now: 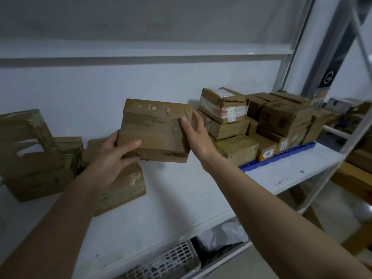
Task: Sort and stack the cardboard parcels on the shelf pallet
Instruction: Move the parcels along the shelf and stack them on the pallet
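At the far left of the white metal shelf [177, 190], a cluster of tape-wrapped brown cardboard parcels [34, 158] stood in a loose pile, their glossy tape wrinkled and greenish in the dim light. Just right of them a flat, tape-covered cardboard parcel [124, 186] lay on the shelf under the left forearm.

The left hand [112, 156] gripped the lower left corner of a rectangular brown cardboard box [155, 129], thumb across its front face and the fingers [115, 137] curled behind the edge. The box was held above the shelf, tilted slightly, its surface scuffed with torn tape and peeled label patches. The right hand [198, 135] held the box's right side, thumb on the front and the fingers wrapped round the edge.

Further right, a stack of small taped cardboard parcels [261, 123] sat piled several layers high on a blue ribbed plastic pallet [281, 154], some bearing white labels. A grey steel upright [306, 47] rose at the right end. Below the shelf sat a white slotted plastic basket [173, 260] and a crumpled clear plastic bag [223, 236].
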Tool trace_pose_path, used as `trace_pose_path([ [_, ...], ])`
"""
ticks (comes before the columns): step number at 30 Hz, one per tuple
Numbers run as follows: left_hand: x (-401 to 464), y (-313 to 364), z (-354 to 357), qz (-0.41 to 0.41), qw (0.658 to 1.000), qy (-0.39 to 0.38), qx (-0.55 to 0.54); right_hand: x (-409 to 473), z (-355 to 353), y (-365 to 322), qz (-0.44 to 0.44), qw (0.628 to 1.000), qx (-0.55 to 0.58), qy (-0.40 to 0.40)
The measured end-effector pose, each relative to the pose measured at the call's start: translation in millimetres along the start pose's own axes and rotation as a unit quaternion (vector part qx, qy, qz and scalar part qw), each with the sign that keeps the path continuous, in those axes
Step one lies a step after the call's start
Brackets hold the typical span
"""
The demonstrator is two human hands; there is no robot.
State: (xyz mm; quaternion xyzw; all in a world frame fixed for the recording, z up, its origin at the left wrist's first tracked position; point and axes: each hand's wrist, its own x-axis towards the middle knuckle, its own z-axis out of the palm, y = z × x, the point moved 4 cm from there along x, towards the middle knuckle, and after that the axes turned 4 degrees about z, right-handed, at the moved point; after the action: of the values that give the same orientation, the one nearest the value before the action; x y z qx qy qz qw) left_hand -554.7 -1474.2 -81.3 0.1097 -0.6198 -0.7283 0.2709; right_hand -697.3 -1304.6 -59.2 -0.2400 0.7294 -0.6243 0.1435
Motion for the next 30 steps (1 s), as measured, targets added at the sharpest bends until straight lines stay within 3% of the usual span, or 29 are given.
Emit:
trace_pose_path([
  [7, -13.4, 5.8, 27.7, -0.007, 0.997, 0.071, -0.023, -9.0, -12.8, -8.7, -0.013, 0.999, 0.031, -0.003],
  [20, -11.9, 15.8, 113.9, -0.008, 0.995, 0.095, -0.04, -7.7, -88.6, -19.9, -0.05, 0.996, 0.08, 0.002],
  [30, 17.9, 22.5, 223.7, 0.019, 1.0, 0.013, -0.018, 15.4, -201.5, -27.0, -0.063, 0.996, 0.065, 0.012],
])
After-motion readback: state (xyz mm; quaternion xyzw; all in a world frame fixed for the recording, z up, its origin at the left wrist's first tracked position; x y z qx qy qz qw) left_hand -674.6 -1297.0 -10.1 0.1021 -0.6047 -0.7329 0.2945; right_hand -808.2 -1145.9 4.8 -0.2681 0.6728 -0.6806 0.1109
